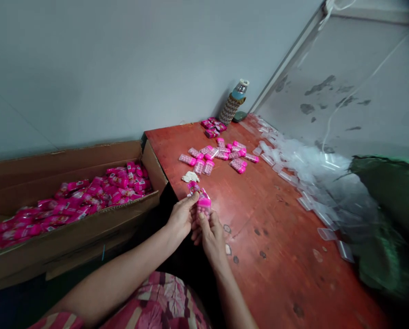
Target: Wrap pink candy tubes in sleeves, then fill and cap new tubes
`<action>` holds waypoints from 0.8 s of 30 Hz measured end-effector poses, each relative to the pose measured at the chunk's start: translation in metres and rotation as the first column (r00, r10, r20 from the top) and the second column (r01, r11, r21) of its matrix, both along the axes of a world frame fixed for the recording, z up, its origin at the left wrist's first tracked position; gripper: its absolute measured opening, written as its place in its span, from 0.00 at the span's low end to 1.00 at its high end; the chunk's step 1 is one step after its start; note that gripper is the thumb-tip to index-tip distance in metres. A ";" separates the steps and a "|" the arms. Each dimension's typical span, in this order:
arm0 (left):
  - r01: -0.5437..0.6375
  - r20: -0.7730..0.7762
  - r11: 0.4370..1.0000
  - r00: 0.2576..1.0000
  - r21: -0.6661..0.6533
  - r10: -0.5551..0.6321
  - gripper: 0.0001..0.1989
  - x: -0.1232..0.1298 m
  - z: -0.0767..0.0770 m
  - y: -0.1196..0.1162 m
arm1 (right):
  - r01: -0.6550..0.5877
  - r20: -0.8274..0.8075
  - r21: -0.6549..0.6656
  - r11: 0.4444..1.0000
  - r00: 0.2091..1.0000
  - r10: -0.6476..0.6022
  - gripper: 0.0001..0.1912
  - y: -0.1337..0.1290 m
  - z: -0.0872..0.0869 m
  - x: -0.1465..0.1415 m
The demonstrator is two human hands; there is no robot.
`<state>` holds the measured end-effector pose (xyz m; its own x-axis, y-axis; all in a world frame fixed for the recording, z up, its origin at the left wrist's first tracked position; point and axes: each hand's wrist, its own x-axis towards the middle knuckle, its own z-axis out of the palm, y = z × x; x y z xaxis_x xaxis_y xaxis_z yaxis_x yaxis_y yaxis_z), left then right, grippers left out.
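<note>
A small clear container with a pink cap, filled with pink balls, is between my two hands at the table's near left edge. My right hand grips its lower part with thumb and fingers. My left hand pinches a crinkled pink printed wrapper beside the cap. Several similar filled containers lie on the red table beyond my hands. A crumpled white piece lies just past the wrapper.
On the left, a cardboard box holds many pink wrapped packs. Several wrapped packs lie near a bottle in a woven sleeve by the wall. Clear empty containers are heaped at right, beside a green sack.
</note>
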<state>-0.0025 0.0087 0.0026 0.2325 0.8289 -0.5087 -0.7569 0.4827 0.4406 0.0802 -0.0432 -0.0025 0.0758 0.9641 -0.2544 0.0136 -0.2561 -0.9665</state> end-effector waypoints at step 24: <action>0.379 -0.281 0.882 0.911 0.278 -0.303 0.14 -0.021 -0.011 0.005 | -0.061 -0.327 0.014 0.998 0.943 0.062 0.12 -0.001 -0.004 0.010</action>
<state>-0.0236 0.0132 -0.0082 0.4431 0.8441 -0.3018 -0.4341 0.4966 0.7517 0.0906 -0.0440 -0.0064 -0.0707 0.9651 -0.2522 -0.2879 -0.2618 -0.9212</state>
